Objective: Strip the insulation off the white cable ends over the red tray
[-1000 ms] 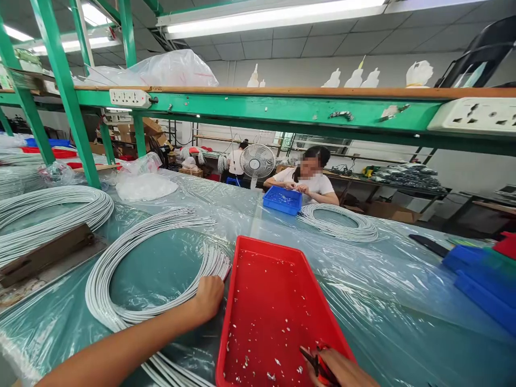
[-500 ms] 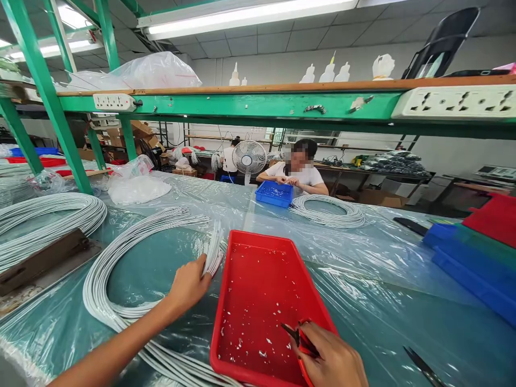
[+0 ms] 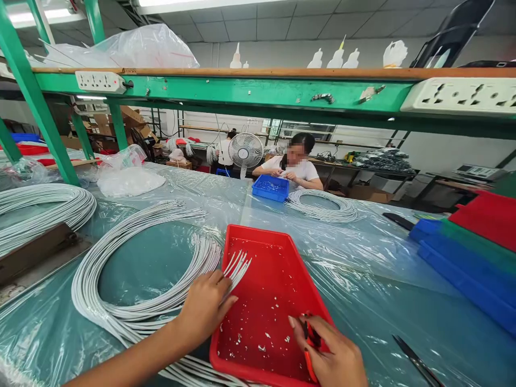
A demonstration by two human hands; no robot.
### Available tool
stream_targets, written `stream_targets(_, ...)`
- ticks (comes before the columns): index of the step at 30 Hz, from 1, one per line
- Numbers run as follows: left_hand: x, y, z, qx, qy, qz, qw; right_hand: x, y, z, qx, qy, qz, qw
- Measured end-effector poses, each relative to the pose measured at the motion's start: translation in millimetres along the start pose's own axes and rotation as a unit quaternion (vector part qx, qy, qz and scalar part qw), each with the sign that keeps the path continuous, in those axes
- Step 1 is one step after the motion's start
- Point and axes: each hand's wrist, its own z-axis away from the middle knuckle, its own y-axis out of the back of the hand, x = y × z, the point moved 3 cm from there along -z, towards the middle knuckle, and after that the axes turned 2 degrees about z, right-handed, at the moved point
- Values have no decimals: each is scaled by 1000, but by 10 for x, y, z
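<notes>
My left hand (image 3: 207,306) is closed round a bunch of white cable ends (image 3: 241,269), whose tips fan out over the left side of a red tray (image 3: 260,236). Small white scraps are scattered on the tray's floor. A large coil of white cables (image 3: 91,269) lies to the left of the tray and runs beneath my left forearm. At the tray's right rim, my right hand (image 3: 332,352) grips a small cutting tool with red handles, seemingly nippers (image 3: 310,344). My fingers partly hide its jaws.
Tweezers (image 3: 417,360) lie at the lower right. Stacked blue, green and red trays (image 3: 475,269) stand on the right. Another coil (image 3: 48,209) and a brown metal bar (image 3: 38,255) are at left. Across the table, a person works over a blue tray (image 3: 270,188). A green shelf beam (image 3: 242,91) spans above.
My left hand has moved right and down, bringing the cable ends from beside the red tray to over it. My right hand keeps hold of the nippers, whose jaws have turned upward. The view has shifted slightly.
</notes>
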Motion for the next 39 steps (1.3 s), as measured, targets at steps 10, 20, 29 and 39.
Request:
stream_targets(10,47,-90,8,43,12,43,998,-241,-44,-162,-30,-209,-239,948)
stream_targets(20,150,-145,208,78,-61,196,975,-676,-269,-482,-80,-256,-384,884)
stream_targets(29,204,-181,245,-111,180,666,715,-706,-237,-452,-26,-176,-325,929)
stream_targets(39,248,-282,321,-162,246,787,542,-937,-29,-262,63,243,-110,962)
